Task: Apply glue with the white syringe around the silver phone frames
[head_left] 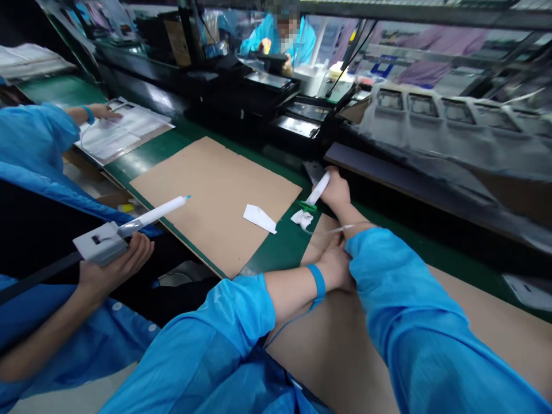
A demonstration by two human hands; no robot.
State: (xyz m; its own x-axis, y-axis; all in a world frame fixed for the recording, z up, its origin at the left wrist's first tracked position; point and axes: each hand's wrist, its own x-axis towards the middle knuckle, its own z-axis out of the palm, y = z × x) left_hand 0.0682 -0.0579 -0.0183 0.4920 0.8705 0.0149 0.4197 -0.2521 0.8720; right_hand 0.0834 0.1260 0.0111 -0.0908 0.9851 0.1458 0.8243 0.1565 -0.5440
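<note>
My right hand (337, 191) is closed round the upper end of a white dispensing syringe (319, 187) with a green collar (307, 206) at its lower end. Just below the collar sits a crumpled white tissue (302, 218), and a thin clear hose (328, 232) runs from there toward my right forearm. A small grey flat piece (314, 171) lies right beside my right hand. Lower down, my left hand (338, 267) rests over the brown cardboard (328, 345), a blue band on its wrist. My right sleeve and forearm partly cover it, so its fingers are mostly hidden.
Another brown cardboard sheet (207, 195) lies on the green bench (276, 253), a white paper scrap (259, 218) at its edge. From the left, another person's hand (116, 264) holds a grey dispensing gun (101, 242). Plastic-covered trays (431, 126) stand at right; a co-worker sits opposite.
</note>
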